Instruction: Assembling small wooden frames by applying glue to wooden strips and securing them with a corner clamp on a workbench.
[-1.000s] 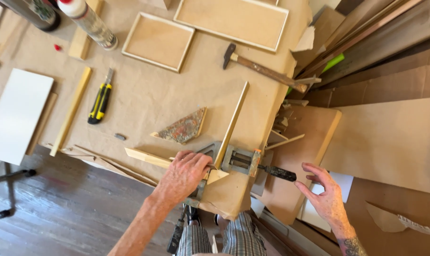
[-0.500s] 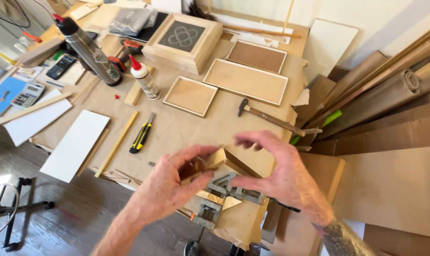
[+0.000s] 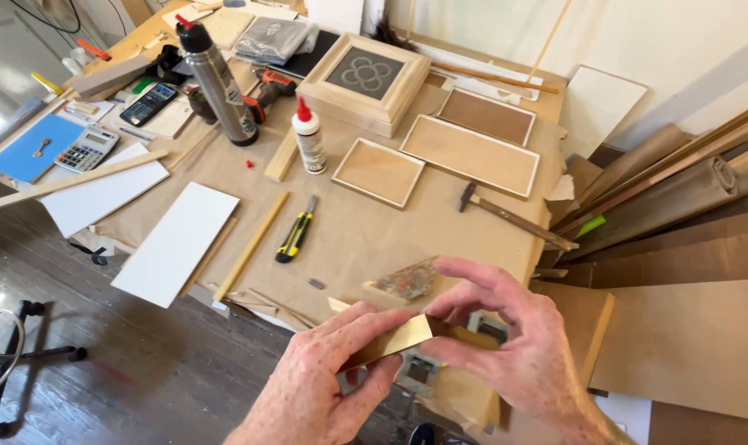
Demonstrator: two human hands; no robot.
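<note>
Both the left hand (image 3: 324, 387) and right hand (image 3: 514, 346) pinch a short gold-faced moulding strip (image 3: 390, 342) above the desk (image 3: 365, 239) edge, over the corner clamp (image 3: 419, 371); a steady, level, fingertip-only grip seems best here.

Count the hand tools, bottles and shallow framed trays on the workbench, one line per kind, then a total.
Hand tools: 2, a hammer and a yellow-black utility knife.
Bottles: 2, a glue bottle and a steel flask.
Shallow framed trays: 3, small, long, dark.
Total: 7
</note>
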